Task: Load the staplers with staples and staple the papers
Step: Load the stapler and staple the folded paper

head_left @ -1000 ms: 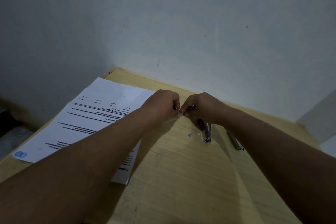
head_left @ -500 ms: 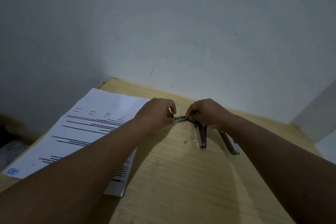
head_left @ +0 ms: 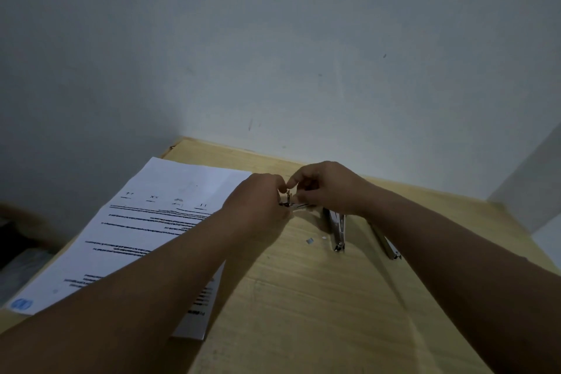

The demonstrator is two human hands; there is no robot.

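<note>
Both hands meet over the middle of the wooden table [head_left: 303, 297]. My left hand [head_left: 258, 200] and my right hand [head_left: 328, 185] pinch a small metal stapler [head_left: 293, 203] between them; a thin metal part stands up from it at the fingertips. Two more metal staplers lie on the table: one [head_left: 337, 231] just below my right hand, another [head_left: 387, 244] partly hidden under my right forearm. A small staple piece [head_left: 309, 240] lies loose on the wood. Printed papers [head_left: 145, 222] lie on the left, partly under my left forearm.
A plain pale wall [head_left: 273, 55] rises straight behind the table's far edge. Beyond the table's left edge lies a dark floor area [head_left: 15, 249]. Bare wood lies near me, between my forearms.
The hands stayed together at the small stapler; a thin metal part now stands up from it between the fingertips. The view has shifted slightly.
</note>
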